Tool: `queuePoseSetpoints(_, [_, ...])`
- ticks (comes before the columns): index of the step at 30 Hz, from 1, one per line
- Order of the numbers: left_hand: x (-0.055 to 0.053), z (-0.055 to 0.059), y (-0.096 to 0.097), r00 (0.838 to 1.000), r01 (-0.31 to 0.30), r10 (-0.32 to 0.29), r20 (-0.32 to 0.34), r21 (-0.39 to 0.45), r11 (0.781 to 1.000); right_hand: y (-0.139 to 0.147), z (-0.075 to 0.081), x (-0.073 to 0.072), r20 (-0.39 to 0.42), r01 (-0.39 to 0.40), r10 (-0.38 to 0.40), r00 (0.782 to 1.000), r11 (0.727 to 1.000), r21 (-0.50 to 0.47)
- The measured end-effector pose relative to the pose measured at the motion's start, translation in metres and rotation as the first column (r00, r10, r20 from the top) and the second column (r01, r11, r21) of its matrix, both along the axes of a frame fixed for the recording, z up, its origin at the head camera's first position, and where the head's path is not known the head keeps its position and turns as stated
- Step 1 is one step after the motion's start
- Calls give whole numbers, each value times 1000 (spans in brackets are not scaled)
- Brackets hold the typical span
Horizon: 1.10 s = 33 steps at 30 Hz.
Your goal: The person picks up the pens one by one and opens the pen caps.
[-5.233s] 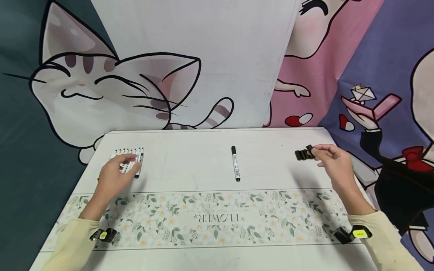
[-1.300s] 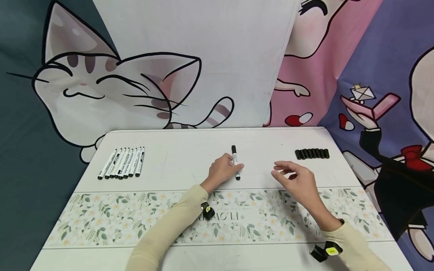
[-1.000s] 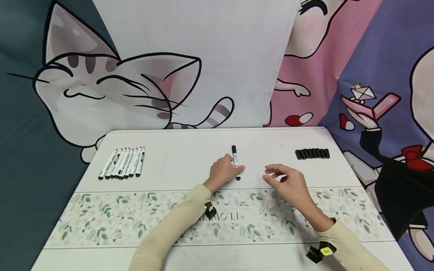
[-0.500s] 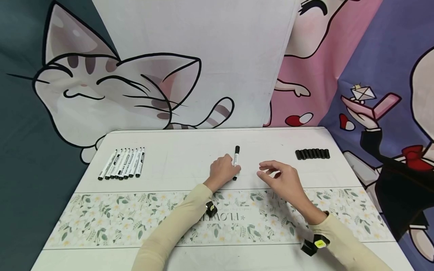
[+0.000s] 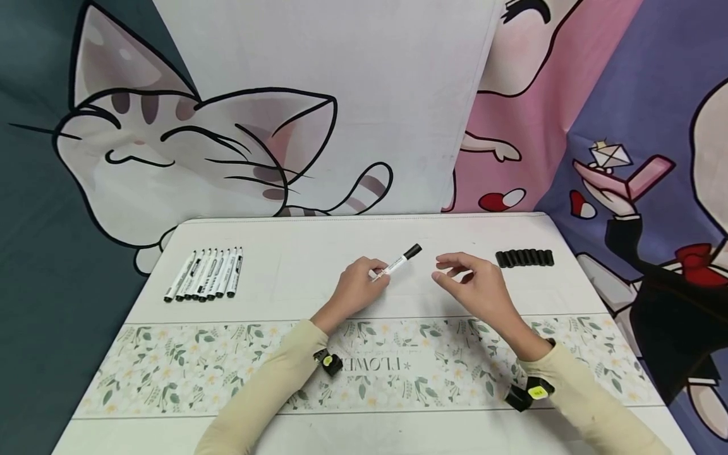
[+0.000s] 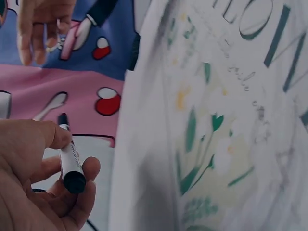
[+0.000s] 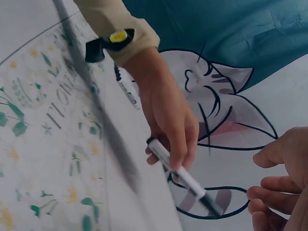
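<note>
A white marker with a black cap [image 5: 400,260] is pinched between the thumb and fingers of my left hand [image 5: 357,285], tilted with its cap toward the upper right. The left wrist view shows the marker [image 6: 71,156] end-on, its dark base facing the camera. My right hand [image 5: 474,282] hovers to the right of the cap, fingers loosely bent with a gap to the thumb, holding nothing. In the right wrist view, part of my right hand [image 7: 284,183] appears at the lower right, apart from the marker.
Several uncapped white markers [image 5: 205,275] lie side by side at the table's left. A row of several black caps [image 5: 524,258] lies at the right. A floral printed band [image 5: 239,370] crosses the white table [image 5: 318,436]; a cartoon backdrop [image 5: 364,126] stands behind.
My left hand has moved from the left markers to the middle one, lifted it and tilted it rightward. My right hand has left the row of caps and come inward toward the marker.
</note>
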<state>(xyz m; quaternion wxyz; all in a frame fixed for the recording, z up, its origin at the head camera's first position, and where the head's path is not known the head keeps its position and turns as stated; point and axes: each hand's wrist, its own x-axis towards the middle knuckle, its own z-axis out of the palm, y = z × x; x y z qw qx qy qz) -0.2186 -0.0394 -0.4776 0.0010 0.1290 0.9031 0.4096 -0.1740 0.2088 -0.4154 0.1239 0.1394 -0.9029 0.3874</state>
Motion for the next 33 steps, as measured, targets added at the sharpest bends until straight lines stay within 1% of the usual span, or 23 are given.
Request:
queuePoseSetpoints(3, [9,11,-10,999,10,-9,-33,28,1000,1,7,-2,1,-17,17,1000,1000,-4])
queuePoseSetpoints(6, [19,21,-19,997,33,-29,-67,60,998,2,13,-4,14,-49,49,999,999,-12])
queuePoseSetpoints(12, [39,36,-32,986,85,-70,-154,92,992,1,27,-2,41,-125,126,991,992,-30])
queuePoseSetpoints(14, [46,40,-35,980,100,-82,-180,97,990,-1,31,-1,28,-160,161,987,986,-47])
queuePoseSetpoints(17, [55,45,-38,970,123,-98,-223,102,987,-5,35,1,-31,-237,235,971,969,-64])
queuePoseSetpoints(19, [60,47,-40,963,131,-103,-251,100,986,-7,37,3,-81,-296,290,954,953,-67])
queuePoseSetpoints(22, [67,47,-44,950,140,-109,-293,87,986,-11,38,4,-148,-373,363,920,927,-48])
queuePoseSetpoints(26, [72,43,-50,937,153,-119,-329,80,985,-18,38,6,-189,-438,429,884,899,-8])
queuePoseSetpoints(29, [74,39,-53,931,164,-124,-342,89,982,-24,38,8,-186,-463,456,870,886,7])
queuePoseSetpoints(33, [77,34,-56,927,176,-132,-350,98,980,-31,34,10,-173,-480,475,863,877,16])
